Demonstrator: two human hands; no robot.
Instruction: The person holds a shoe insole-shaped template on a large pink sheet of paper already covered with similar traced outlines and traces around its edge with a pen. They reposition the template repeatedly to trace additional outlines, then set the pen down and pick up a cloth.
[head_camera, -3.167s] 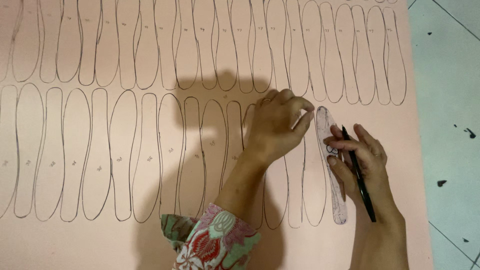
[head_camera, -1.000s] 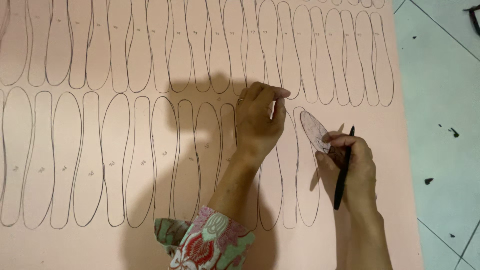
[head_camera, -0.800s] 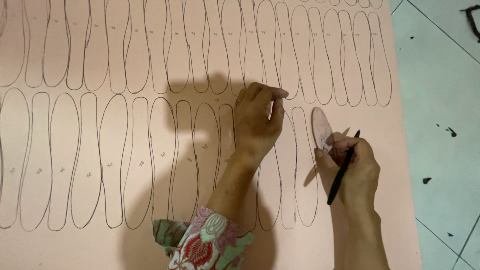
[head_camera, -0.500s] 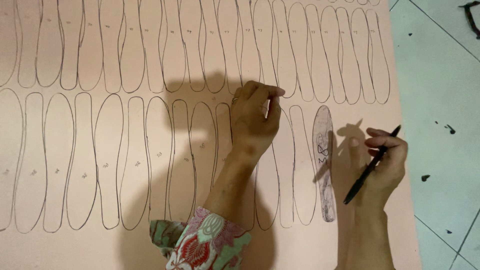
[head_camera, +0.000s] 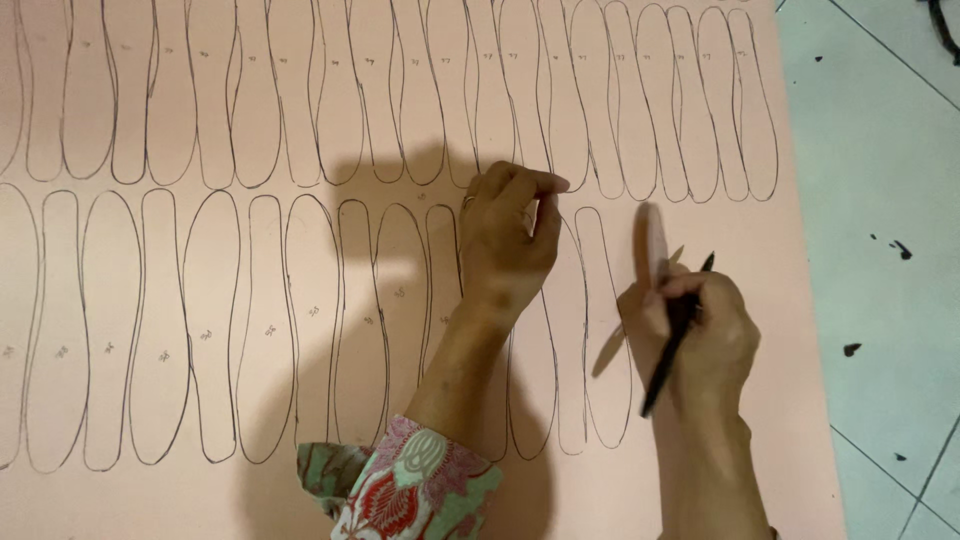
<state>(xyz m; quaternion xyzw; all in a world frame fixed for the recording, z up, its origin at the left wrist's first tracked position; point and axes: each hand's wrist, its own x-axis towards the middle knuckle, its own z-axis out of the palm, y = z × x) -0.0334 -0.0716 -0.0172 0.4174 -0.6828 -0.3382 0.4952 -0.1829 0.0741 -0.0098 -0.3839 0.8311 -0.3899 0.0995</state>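
Observation:
A big pink sheet (head_camera: 300, 120) lies flat, covered with two rows of pen-drawn insole outlines. My left hand (head_camera: 510, 245) rests on it among the lower-row outlines, fingers curled under and holding nothing. My right hand (head_camera: 700, 335) is at the right end of that row. It grips a black pen (head_camera: 672, 345) that slants down-left across the palm. The same hand also pinches a thin insole-shaped template (head_camera: 648, 240), which is tipped up on edge, blurred, and stands just right of the last drawn outline (head_camera: 605, 330).
The sheet's right edge (head_camera: 805, 300) runs close by my right hand. Beyond it is pale tiled floor (head_camera: 890, 150) with a few dark specks. My left forearm wears a red and green patterned sleeve (head_camera: 405, 490) at the bottom.
Half a second ago the template lay flat on the sheet with my right hand off to its right. Now that hand has moved left and tipped the template up on edge. My left hand stayed put.

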